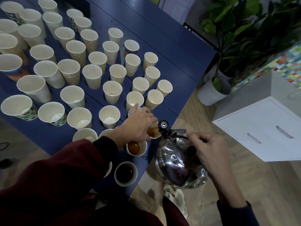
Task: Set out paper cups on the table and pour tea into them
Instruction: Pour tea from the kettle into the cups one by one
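Observation:
Several empty paper cups [92, 75] stand in rows on the blue table [162, 46]. My right hand [210, 150] grips the handle of a shiny steel kettle [177, 162], tilted so its spout reaches a cup part-filled with tea [154, 132] at the table's right edge. My left hand [138, 126] holds that cup from the left, fingers curled round its rim. Two more cups hold tea: an amber one [136, 147] just below my left hand and a dark one [126, 173] nearer to me.
A white drawer cabinet [260, 129] stands to the right on the wooden floor. Potted plants [215, 90] sit behind it by a colourful mosaic panel. A crumpled cloth [175, 198] lies on the floor below the kettle.

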`<state>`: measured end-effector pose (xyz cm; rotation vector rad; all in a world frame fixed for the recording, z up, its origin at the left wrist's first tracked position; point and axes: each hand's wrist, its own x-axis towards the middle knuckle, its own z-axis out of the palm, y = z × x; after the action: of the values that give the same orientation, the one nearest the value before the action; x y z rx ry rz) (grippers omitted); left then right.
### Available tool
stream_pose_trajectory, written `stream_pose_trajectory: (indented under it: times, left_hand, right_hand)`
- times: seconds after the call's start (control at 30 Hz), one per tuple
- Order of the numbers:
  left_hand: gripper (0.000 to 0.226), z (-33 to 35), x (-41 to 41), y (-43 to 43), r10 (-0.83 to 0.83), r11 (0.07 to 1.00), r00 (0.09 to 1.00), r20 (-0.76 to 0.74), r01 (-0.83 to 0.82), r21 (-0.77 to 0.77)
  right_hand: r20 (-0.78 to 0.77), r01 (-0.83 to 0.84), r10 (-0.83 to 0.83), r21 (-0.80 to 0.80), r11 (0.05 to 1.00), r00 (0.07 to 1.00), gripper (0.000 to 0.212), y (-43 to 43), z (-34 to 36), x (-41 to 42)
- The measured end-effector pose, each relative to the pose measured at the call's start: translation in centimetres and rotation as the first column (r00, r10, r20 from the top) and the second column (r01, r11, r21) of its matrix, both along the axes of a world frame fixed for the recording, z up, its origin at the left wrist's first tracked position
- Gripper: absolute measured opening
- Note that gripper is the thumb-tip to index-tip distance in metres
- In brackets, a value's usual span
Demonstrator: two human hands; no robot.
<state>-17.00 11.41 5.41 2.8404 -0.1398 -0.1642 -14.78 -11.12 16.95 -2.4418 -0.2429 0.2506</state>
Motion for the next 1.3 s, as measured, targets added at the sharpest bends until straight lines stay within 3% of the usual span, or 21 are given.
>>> stream_pose_trajectory:
  times: [0.13,0.3,0.4,0.53,0.7,0.83,1.13,1.3]
  left_hand:
    - [0.073,0.3,-0.3,0.1,0.033,0.999,0.999,0.018,-0.033,-0.032]
    - [0.058,1.0,-1.9,0.4,0.242,0.946,0.963,0.121,-0.206,-0.251]
    - [0.047,1.6,-3.0,0.8,0.417,0.891,0.897,0.148,-0.371,-0.26]
    - [0.051,1.3,-4.4,1.1,0.559,0.82,0.827,0.053,-0.542,-0.185]
    - [0.069,0.6,-4.4,1.8,0.551,0.827,0.835,-0.004,-0.546,-0.131]
    - [0.079,0.4,-3.4,2.3,0.493,0.866,0.869,-0.054,-0.495,-0.067]
    - [0.074,-0.1,-2.8,3.1,0.465,0.885,0.885,-0.005,-0.465,-0.02]
    - [0.074,0.2,-2.9,3.6,0.431,0.896,0.901,0.051,-0.434,0.095]
  right_hand:
    - [-0.036,0.046,-0.044,0.071,0.996,0.998,0.033,-0.1,0.3,-0.4]
    - [-0.081,0.126,-0.111,0.213,0.969,0.99,0.033,-0.1,1.7,-1.0]
    - [-0.056,0.128,-0.117,0.278,0.952,0.992,0.037,-0.1,2.4,-1.0]
    - [0.039,0.088,-0.104,0.29,0.953,0.994,0.058,0.2,3.2,-0.9]
    - [0.126,0.023,-0.054,0.242,0.97,0.991,0.06,1.5,4.0,-0.5]
    - [0.137,0.011,-0.04,0.205,0.979,0.99,0.047,2.7,4.1,-0.5]
    - [0.083,0.017,-0.03,0.156,0.988,0.996,0.042,5.4,4.2,-0.4]
    - [0.07,0.005,-0.014,0.124,0.992,0.997,0.046,6.6,4.2,-0.6]
